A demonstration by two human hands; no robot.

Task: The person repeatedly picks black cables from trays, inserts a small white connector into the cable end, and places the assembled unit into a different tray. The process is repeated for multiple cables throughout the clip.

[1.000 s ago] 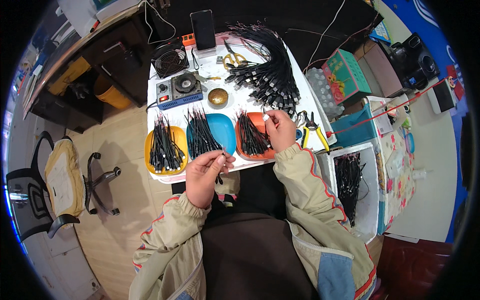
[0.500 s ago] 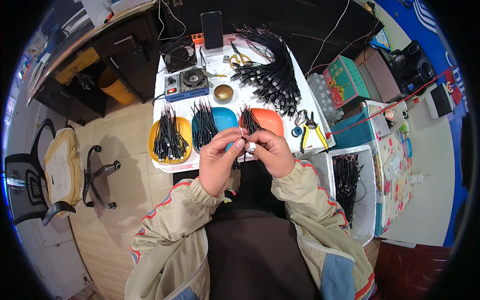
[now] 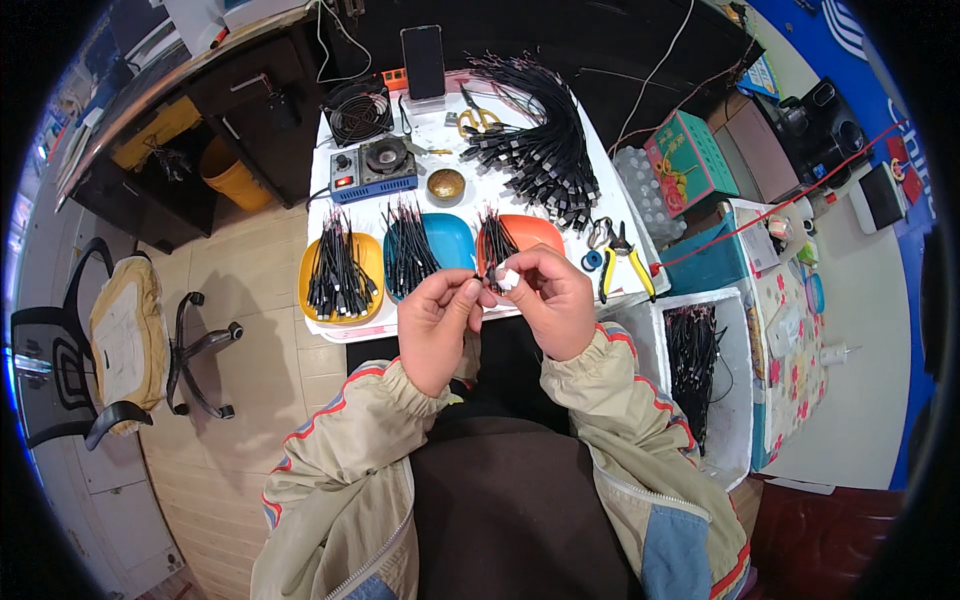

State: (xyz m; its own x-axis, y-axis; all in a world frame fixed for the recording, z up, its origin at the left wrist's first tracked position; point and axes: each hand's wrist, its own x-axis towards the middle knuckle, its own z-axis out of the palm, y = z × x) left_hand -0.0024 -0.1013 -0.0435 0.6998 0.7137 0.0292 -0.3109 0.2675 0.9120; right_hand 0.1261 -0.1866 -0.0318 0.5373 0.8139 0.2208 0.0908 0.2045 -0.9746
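Note:
My left hand (image 3: 434, 325) and my right hand (image 3: 553, 305) meet in front of the orange tray (image 3: 537, 232). Both have thumb and fingers pinched around the end of a thin black cable (image 3: 482, 281), mostly covered by my fingers. A small white wrap or pad (image 3: 508, 279) sits at the right thumb and fingertip; I cannot make out which. Just beyond my hands, bunches of short black cables with bare reddish ends lie in the orange tray, the blue tray (image 3: 457, 240) and the yellow tray (image 3: 374, 262).
Behind the trays stand a blue solder pot unit (image 3: 372, 180), a round brass-coloured tin (image 3: 446, 185), a fan (image 3: 358, 115) and a phone (image 3: 424, 62). A big cable bundle (image 3: 550, 140) lies near scissors (image 3: 478, 118). Yellow-handled wire strippers (image 3: 624, 268) rest at right, above a white foam box (image 3: 738, 390).
My right hand has lifted slightly and its fingers have shifted on the cable, showing more of the white piece. The left fingers have lowered a little and curled in.

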